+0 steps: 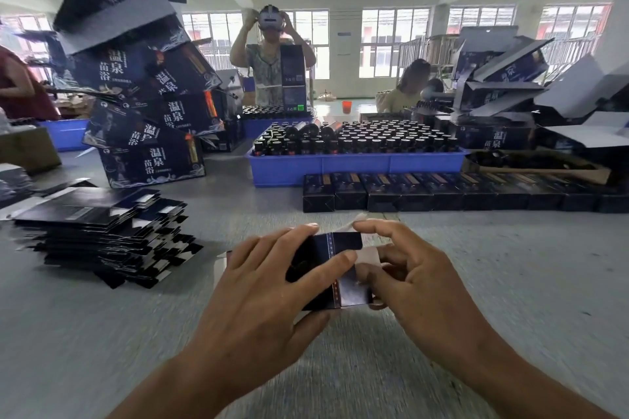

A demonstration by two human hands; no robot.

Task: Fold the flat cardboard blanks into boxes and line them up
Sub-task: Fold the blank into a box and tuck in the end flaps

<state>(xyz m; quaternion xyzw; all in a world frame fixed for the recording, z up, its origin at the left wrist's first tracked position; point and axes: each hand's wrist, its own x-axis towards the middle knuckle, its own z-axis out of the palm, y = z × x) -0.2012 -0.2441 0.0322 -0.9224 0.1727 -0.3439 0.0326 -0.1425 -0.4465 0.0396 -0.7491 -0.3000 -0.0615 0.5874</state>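
With left hand point(272, 286) gripping box point(335, 269) and right hand point(408, 269) pinching flap point(367, 257), best crease squarely, then tuck fully.

A single head-worn wide-angle camera looks forward and down across a grey table point(510, 282), close above the wearer's left hand point(258, 292) and right hand point(418, 279), low in frame (straight lines bow toward the edges). Farther off, it takes in a blue tray point(354, 165), windows point(391, 41) and ceiling.
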